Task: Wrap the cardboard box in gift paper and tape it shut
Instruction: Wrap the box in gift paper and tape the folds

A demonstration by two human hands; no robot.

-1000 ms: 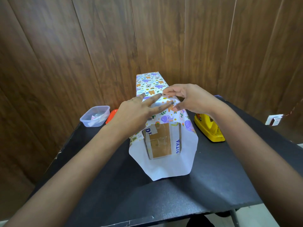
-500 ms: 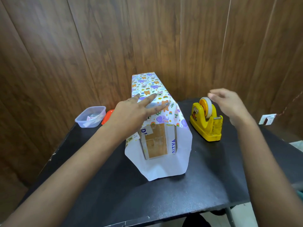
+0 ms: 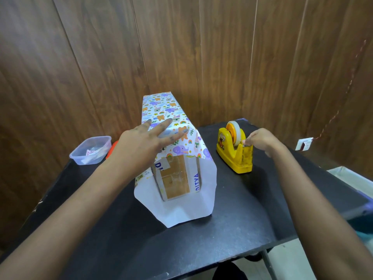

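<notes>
Left hand [image 3: 141,143]: fingers flat on gift paper [image 3: 161,106] (hold overlap taut).
Right hand [image 3: 260,139]: pinches tape [image 3: 236,130] at yellow dispenser [image 3: 235,160]; tear cleanly.

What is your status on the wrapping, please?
Left hand flat on gift paper atop cardboard box. Right hand pinches tape at dispenser. Box's near end uncovered; nothing obstructing.

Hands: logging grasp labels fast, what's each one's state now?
Left hand: open, fingers flat, pressing the gift paper onto the cardboard box.
Right hand: pinching the tape end at the yellow dispenser.
</notes>
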